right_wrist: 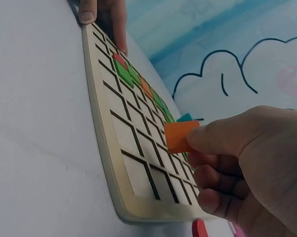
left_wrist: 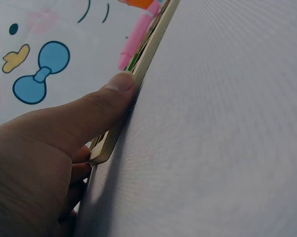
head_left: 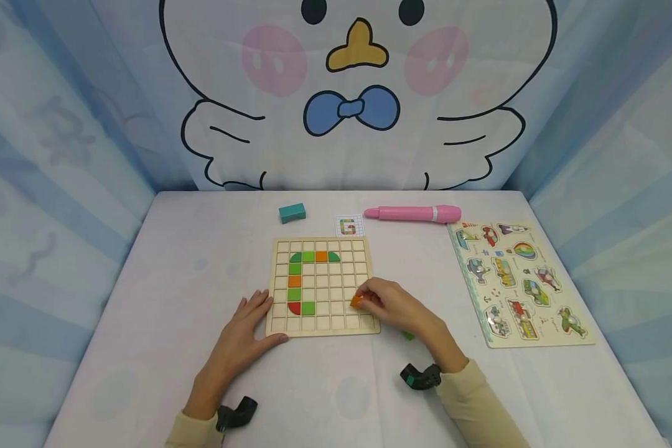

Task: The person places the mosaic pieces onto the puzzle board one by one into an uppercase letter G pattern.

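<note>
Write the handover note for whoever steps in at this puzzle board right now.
Left hand: flat on the table, thumb and fingers steadying the grid board at its left edge.
Right hand: pinches an orange tile just above the board's right side.
Done: green, orange and red tiles form a partial G along the top row and left column.
Left: the bottom and right strokes, per the pattern card. A green piece lies by the right wrist.

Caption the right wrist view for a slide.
Right hand pinches an orange tile above the wooden grid board; left hand steadies it.
</note>
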`<move>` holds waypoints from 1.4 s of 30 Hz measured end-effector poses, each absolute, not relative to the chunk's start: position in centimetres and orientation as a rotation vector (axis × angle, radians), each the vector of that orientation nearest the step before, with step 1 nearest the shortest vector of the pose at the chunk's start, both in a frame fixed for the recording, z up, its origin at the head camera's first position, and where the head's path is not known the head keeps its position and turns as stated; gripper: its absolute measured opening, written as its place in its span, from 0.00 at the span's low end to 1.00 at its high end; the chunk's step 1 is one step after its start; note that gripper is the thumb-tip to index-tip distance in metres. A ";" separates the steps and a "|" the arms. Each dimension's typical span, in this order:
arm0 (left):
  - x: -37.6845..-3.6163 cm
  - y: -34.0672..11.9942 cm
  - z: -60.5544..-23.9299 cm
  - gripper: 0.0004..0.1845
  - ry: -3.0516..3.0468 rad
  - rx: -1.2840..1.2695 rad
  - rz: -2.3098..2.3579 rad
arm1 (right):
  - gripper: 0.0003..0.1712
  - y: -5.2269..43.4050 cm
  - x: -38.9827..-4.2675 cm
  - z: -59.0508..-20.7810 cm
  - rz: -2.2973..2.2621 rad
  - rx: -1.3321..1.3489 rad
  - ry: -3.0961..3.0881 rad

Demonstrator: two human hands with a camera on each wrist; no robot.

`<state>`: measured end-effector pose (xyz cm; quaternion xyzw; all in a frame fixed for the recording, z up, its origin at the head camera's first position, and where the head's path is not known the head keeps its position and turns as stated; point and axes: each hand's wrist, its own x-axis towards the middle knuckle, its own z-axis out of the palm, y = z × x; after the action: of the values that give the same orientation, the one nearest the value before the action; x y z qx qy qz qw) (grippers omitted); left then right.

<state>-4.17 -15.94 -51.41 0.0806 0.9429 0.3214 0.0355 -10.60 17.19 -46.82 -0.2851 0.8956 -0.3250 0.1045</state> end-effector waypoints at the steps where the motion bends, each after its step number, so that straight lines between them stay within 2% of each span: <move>1: -4.2 -15.9 -51.4 0.49 2.899 0.248 0.986 | 0.09 16.9 -10.7 -46.8 -0.947 -0.861 2.642; 8: -4.2 -15.9 -51.5 0.49 2.904 0.254 0.982 | 0.09 15.0 -11.1 -47.0 -0.916 -0.989 2.631; 19: -4.4 -16.0 -51.6 0.49 2.898 0.249 0.979 | 0.09 12.6 -11.2 -47.6 -0.921 -0.921 2.602; 42: -4.3 -16.0 -51.4 0.49 2.899 0.242 0.963 | 0.08 10.9 -10.7 -48.8 -0.887 -1.007 2.704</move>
<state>-4.26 -15.97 -51.37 0.0788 0.9453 0.3141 0.0387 -10.69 10.90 -48.81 -0.3330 0.8941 -0.2932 0.0615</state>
